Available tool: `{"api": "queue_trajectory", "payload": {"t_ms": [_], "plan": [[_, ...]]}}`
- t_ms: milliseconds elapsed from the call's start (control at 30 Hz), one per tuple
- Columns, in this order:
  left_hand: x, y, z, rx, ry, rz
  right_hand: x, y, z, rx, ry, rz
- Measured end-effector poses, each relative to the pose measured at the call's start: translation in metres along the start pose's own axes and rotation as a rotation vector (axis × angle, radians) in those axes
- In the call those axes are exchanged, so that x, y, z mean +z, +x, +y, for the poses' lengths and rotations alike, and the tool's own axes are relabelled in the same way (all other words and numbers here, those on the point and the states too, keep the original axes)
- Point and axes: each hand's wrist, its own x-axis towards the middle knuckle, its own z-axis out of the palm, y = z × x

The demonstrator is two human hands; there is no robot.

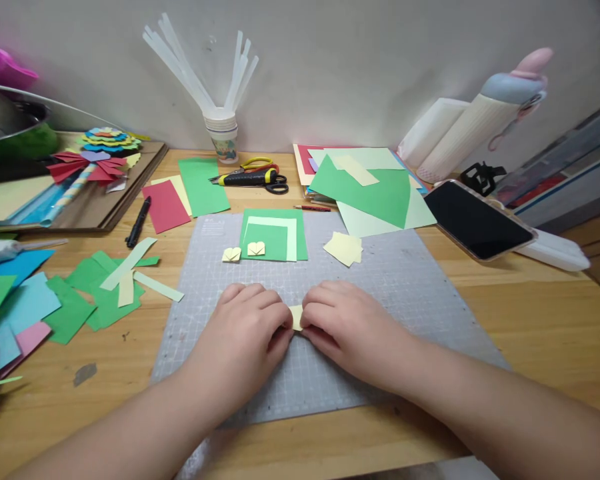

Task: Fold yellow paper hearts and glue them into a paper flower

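Between my two hands is a small pale yellow piece of paper [297, 318], mostly covered by my fingers. My left hand [253, 323] pinches its left side and my right hand [347, 327] pinches its right side, low over the grey cutting mat [400, 293]. Beyond my left hand lie two small folded yellow paper hearts; one heart [256, 249] rests on a green paper square [275, 213], the other heart [231, 255] lies at that square's lower left corner. Ahead of my right hand sits a small stack of pale yellow paper pieces [344, 248].
Green paper scraps [70, 307] spread at the left, near a black pen [139, 222]. Behind the mat are scissors [277, 185], a yellow-black cutter [245, 178], and paper cups [225, 143] holding white sticks. Stacked coloured sheets [375, 193], a phone [480, 220] and a bottle [480, 120] stand right.
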Motion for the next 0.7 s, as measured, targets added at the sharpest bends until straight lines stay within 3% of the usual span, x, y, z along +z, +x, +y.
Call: {"api": "queue_trajectory", "payload": {"t_ms": [267,433,567,700], "plan": [[0.001,0.001,-0.005,-0.075,-0.148,0.081,0.002,0.001,0.001,0.132,0.371,0.144],[-0.001,0.002,-0.004,-0.063,-0.145,0.146,0.002,0.002,0.006,0.019,0.203,0.19],[0.001,0.004,-0.006,0.057,0.01,0.18,0.004,0.005,0.008,-0.04,0.018,0.208],[0.003,0.006,-0.007,0.128,0.132,0.137,0.009,0.007,0.01,-0.05,-0.06,0.159]]}}
